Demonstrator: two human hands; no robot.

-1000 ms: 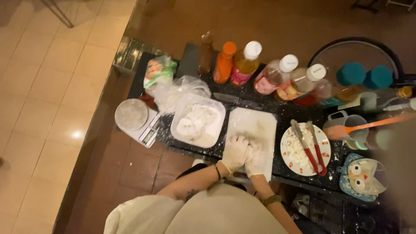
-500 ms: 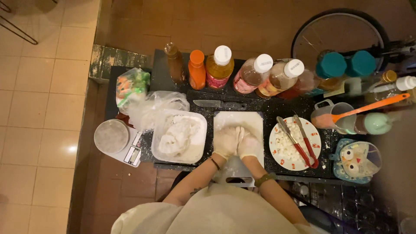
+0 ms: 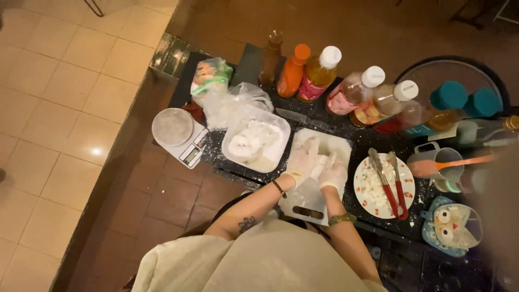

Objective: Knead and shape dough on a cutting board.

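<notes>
Crowded counter: left hand (image 3: 304,159) and right hand (image 3: 333,173), fingers spread, pressing the cutting board (image 3: 316,173).

We see a pale cream tile floor (image 3: 59,92) on the left, glossy, with a bright light glare (image 3: 96,152) on one tile. Beside it runs reddish-brown tile flooring (image 3: 178,200), darker and dim. A weathered greenish block (image 3: 170,54) sits where the two floors meet, at the corner of the dark worktop (image 3: 243,59). Thin metal furniture legs (image 3: 97,6) show at the top left. At the far right we see a bicycle wheel (image 3: 459,65). Warm, low lighting overall.
</notes>
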